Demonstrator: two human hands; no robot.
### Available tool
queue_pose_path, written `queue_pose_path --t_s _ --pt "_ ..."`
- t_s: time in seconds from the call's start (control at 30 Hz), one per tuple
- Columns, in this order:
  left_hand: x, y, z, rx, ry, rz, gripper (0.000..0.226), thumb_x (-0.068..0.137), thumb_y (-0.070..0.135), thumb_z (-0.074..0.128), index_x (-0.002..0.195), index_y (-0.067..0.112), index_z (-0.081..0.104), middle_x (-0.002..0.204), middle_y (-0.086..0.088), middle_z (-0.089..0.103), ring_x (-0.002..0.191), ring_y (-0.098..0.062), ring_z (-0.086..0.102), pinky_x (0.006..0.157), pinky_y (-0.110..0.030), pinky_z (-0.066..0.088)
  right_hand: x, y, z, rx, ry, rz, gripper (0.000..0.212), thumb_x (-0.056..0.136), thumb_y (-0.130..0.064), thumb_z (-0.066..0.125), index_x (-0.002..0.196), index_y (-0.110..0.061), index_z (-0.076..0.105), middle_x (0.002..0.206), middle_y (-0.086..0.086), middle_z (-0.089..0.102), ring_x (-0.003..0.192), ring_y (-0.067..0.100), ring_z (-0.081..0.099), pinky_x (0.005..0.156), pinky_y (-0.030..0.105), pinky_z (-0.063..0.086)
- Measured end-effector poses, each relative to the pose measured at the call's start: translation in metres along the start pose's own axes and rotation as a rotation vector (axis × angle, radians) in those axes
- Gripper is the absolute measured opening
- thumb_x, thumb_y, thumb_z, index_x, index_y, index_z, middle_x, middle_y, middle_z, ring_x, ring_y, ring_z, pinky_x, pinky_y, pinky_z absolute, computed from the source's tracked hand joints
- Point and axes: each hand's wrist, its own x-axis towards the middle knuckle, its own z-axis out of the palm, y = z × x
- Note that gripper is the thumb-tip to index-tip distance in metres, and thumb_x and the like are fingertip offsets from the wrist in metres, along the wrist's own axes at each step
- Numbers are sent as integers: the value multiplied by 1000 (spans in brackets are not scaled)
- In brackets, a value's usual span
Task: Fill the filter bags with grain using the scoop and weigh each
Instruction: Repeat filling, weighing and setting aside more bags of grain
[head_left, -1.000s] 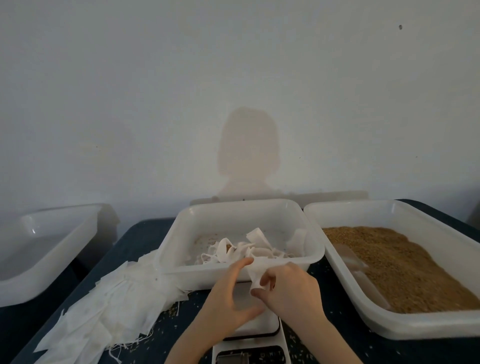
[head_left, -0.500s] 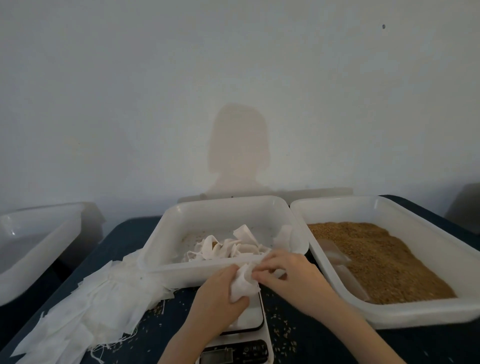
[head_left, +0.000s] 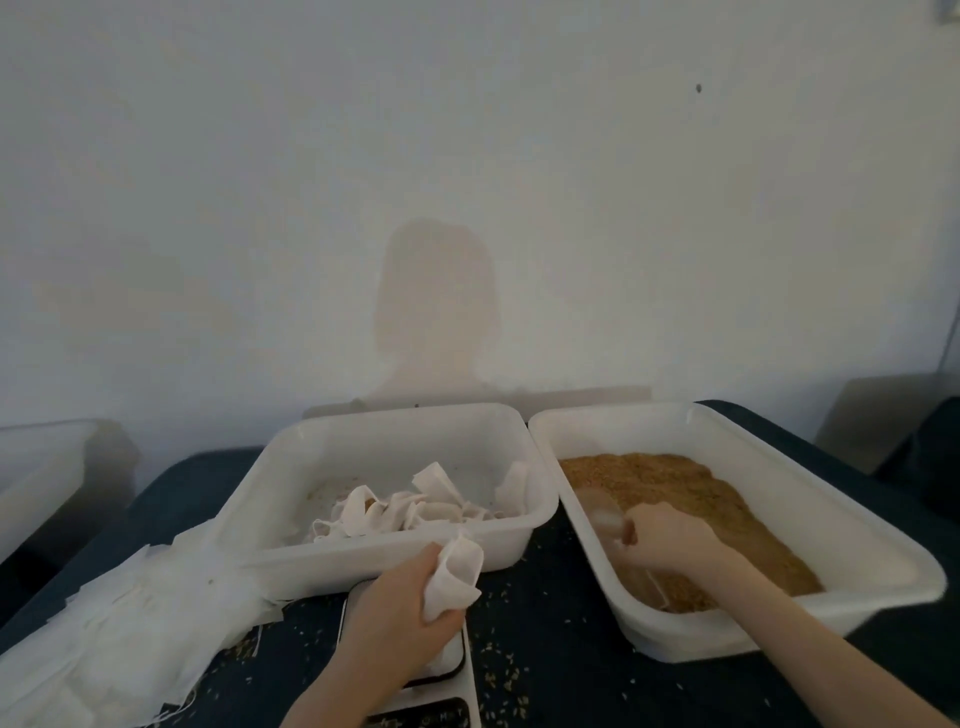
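- Holding an empty filter bag (head_left: 454, 574) in my left hand (head_left: 400, 608) over the scale (head_left: 415, 675)
- Right hand (head_left: 662, 535) curled around the scoop (head_left: 602, 514) in the grain tray (head_left: 779, 488) — filled bags (head_left: 405, 506) sit in the middle tray (head_left: 395, 431); a pile of empties (head_left: 119, 618) remains

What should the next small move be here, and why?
Probably lift a scoopful of grain toward the filter bag: the left hand holds the bag open above the scale, and the right hand is curled on the clear scoop in the grain tray.
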Motion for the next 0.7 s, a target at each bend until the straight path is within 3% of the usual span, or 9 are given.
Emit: queue_pose_path --t_s 0.07,0.2,0.33,0.43,0.6,0.7 --pt "0 4 2 8 -18 2 15 82 39 61 91 41 50 83 17 62 79 7 57 69 -15 48 3 -2 5 -82 53 26 33 89 -45 47 106 -18 58 89 -5 61 82 14 61 69 26 49" --pt "-1 9 0 29 -52 -5 19 86 36 60 103 34 51 93 15 61 86 1 58 78 -16 46 6 0 3 -64 -49 65 21 90 -36 53 100 -17 57 86 -4 58 84 16 62 69 25 47" --pt "-1 13 -5 15 -53 -10 30 87 31 61 113 32 47 101 14 60 95 -1 56 85 -19 45 5 14 -9 -186 129 142 16 91 -19 54 104 -15 62 100 1 63 97 20 63 73 29 46" --pt "-1 12 -5 10 -52 0 34 87 30 61 117 32 45 103 14 60 96 -1 56 86 -16 43 3 36 -17 -335 229 192 21 93 -22 55 111 -18 64 113 1 63 107 20 58 84 31 46" --pt "3 11 1 10 -45 -24 36 86 33 63 113 40 41 101 23 55 93 8 53 80 -5 38 3 74 -22 -502 238 -2 18 93 -22 56 105 -29 67 111 -9 58 108 13 53 92 29 40" --pt "5 19 5 28 -22 -2 33 84 30 66 92 47 39 86 28 50 79 22 47 72 3 34 -3 80 -25 -521 167 -129 22 92 -18 56 101 -34 68 103 -12 60 104 10 54 91 26 38"
